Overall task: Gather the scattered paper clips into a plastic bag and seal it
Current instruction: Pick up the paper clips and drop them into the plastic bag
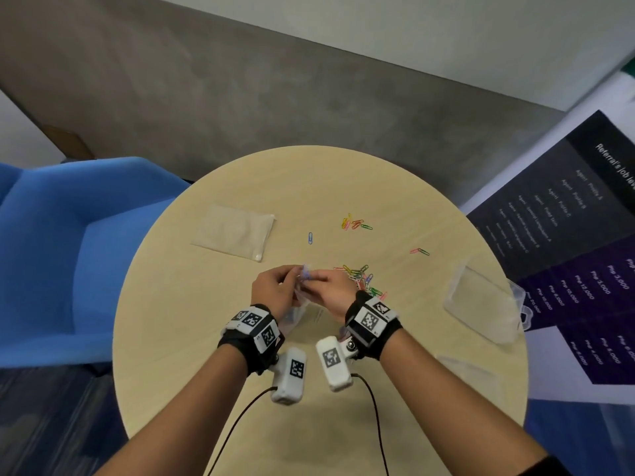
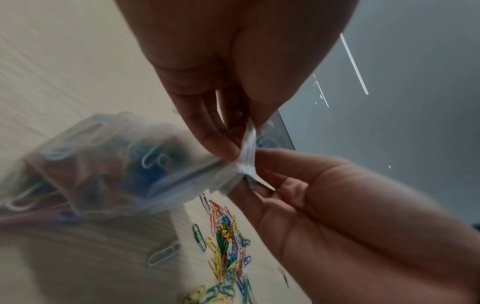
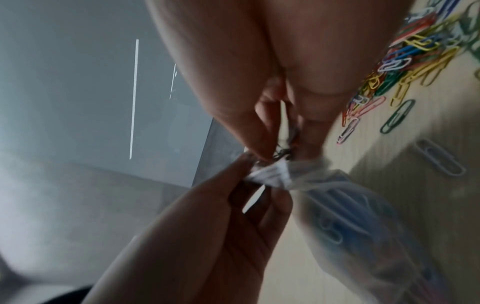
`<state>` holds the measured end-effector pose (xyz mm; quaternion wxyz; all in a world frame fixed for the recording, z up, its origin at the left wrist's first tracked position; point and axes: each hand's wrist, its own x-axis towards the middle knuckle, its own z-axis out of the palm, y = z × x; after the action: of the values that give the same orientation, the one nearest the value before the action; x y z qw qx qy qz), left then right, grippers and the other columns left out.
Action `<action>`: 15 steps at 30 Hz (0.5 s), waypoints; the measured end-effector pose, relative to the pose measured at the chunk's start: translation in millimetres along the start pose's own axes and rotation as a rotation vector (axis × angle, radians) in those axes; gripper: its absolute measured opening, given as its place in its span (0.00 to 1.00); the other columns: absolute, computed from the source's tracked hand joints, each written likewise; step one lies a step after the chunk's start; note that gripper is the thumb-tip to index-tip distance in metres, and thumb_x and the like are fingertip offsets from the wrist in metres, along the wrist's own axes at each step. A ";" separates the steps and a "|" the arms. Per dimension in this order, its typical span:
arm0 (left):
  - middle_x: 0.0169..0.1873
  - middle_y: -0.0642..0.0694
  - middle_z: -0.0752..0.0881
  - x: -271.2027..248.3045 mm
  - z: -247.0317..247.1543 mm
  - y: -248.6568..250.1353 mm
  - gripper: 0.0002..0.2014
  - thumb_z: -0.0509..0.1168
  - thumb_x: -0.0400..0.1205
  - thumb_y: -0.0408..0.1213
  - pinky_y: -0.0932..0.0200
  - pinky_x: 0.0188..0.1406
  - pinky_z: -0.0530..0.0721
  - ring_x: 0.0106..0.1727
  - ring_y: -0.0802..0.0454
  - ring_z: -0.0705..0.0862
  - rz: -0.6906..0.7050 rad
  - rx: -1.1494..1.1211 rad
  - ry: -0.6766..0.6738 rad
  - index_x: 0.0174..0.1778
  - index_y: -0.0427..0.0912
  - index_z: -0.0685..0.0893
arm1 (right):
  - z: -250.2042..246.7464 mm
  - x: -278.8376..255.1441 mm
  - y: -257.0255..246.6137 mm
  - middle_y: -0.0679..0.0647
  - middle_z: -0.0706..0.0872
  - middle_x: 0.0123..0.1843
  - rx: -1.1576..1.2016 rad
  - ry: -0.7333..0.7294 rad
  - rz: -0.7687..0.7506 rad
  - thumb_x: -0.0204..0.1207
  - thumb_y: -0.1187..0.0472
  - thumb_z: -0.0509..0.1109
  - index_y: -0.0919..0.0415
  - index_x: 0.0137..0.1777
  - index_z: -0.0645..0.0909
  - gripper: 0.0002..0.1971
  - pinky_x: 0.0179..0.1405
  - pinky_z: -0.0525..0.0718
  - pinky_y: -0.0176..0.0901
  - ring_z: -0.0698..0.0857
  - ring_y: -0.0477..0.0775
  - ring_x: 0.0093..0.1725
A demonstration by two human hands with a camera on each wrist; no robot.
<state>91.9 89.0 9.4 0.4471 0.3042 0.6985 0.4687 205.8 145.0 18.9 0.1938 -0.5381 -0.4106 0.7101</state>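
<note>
A small clear plastic bag (image 2: 103,164) holding several coloured paper clips hangs just above the round table (image 1: 240,338), near its middle. My left hand (image 1: 295,273) pinches the bag's white top strip (image 2: 246,144) from the left. Pinching the same strip from the right is my right hand (image 1: 316,278), so the fingertips of both hands meet there. In the right wrist view the strip (image 3: 270,174) is bunched between the fingers. A pile of loose paper clips (image 1: 360,276) lies just right of my right hand. More clips (image 1: 355,223) lie farther back, among them a single blue clip (image 1: 310,238).
A second plastic bag (image 1: 235,231) lies flat at the back left of the table. A clear plastic box (image 1: 481,304) stands at the right edge. A pair of clips (image 1: 420,251) lies at the right, a white clip (image 2: 163,254) under the bag. A blue chair (image 1: 68,252) stands left.
</note>
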 end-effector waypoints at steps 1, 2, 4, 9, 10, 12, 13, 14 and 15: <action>0.42 0.44 0.92 0.1 -0.4 -0.3 0.10 0.64 0.86 0.37 0.61 0.34 0.90 0.34 0.57 0.89 0.022 0.031 -0.013 0.51 0.43 0.91 | 0.7 -0.3 1.0 0.60 0.85 0.38 -0.146 -0.013 0.016 0.76 0.79 0.62 0.71 0.56 0.85 0.14 0.35 0.83 0.35 0.83 0.52 0.36; 0.42 0.46 0.92 -0.6 -0.3 0.2 0.10 0.64 0.85 0.37 0.66 0.32 0.88 0.33 0.63 0.88 0.050 0.077 -0.023 0.51 0.43 0.92 | -0.1 -1.0 -0.1 0.58 0.83 0.35 -0.294 -0.020 0.013 0.75 0.79 0.61 0.68 0.53 0.86 0.15 0.32 0.78 0.36 0.79 0.51 0.33; 0.43 0.47 0.92 -1.9 0.8 1.0 0.09 0.65 0.85 0.38 0.62 0.35 0.89 0.33 0.62 0.88 0.098 0.141 -0.028 0.51 0.44 0.92 | -3.2 -1.9 -3.9 0.58 0.85 0.36 -0.514 -0.029 -0.032 0.74 0.78 0.61 0.66 0.52 0.87 0.16 0.35 0.79 0.41 0.80 0.52 0.36; 0.30 0.45 0.91 -2.6 3.7 3.3 0.15 0.68 0.84 0.42 0.65 0.39 0.86 0.27 0.58 0.89 0.072 0.268 -0.070 0.64 0.41 0.85 | -5.4 -2.6 -22.1 0.60 0.89 0.55 -1.187 0.058 -0.223 0.76 0.71 0.66 0.54 0.58 0.89 0.17 0.59 0.84 0.44 0.87 0.59 0.55; 0.29 0.46 0.91 -2.8 3.6 4.5 0.14 0.68 0.84 0.42 0.65 0.39 0.86 0.27 0.58 0.89 0.062 0.302 -0.090 0.62 0.40 0.86 | -4.4 -2.4 -23.8 0.61 0.86 0.58 -1.330 0.051 -0.214 0.77 0.68 0.67 0.52 0.60 0.87 0.17 0.61 0.84 0.46 0.85 0.60 0.57; 0.29 0.45 0.91 -2.6 2.8 7.8 0.11 0.68 0.84 0.41 0.61 0.41 0.90 0.28 0.55 0.90 0.057 0.349 -0.124 0.54 0.40 0.91 | -5.6 -5.7 -26.2 0.62 0.82 0.61 -1.479 -0.021 -0.169 0.78 0.65 0.67 0.52 0.64 0.85 0.17 0.61 0.84 0.48 0.83 0.62 0.59; 0.30 0.45 0.92 -2.1 2.2 8.6 0.09 0.68 0.83 0.40 0.60 0.42 0.91 0.29 0.54 0.91 0.062 0.370 -0.129 0.50 0.41 0.92 | -7.8 -8.7 -27.4 0.61 0.83 0.60 -1.464 -0.077 -0.186 0.78 0.65 0.67 0.55 0.64 0.85 0.17 0.59 0.85 0.48 0.85 0.61 0.56; 0.31 0.44 0.92 -1.8 1.3 10.4 0.09 0.68 0.83 0.39 0.60 0.44 0.90 0.31 0.54 0.91 0.068 0.401 -0.116 0.49 0.41 0.93 | -13.7 -11.1 -29.7 0.60 0.86 0.58 -1.352 -0.126 -0.230 0.78 0.65 0.66 0.57 0.63 0.86 0.15 0.57 0.86 0.46 0.87 0.57 0.52; 0.35 0.44 0.93 -1.0 0.0 11.7 0.09 0.68 0.83 0.38 0.62 0.45 0.89 0.34 0.54 0.91 0.080 0.434 -0.087 0.50 0.42 0.93 | -22.0 -15.4 -34.4 0.58 0.89 0.55 -1.148 -0.148 -0.252 0.78 0.67 0.66 0.58 0.60 0.88 0.14 0.55 0.87 0.44 0.89 0.53 0.49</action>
<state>92.4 92.5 20.6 0.3816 0.4408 0.7505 0.3112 225.7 162.4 53.6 -0.0748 -0.4531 -0.8022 0.3815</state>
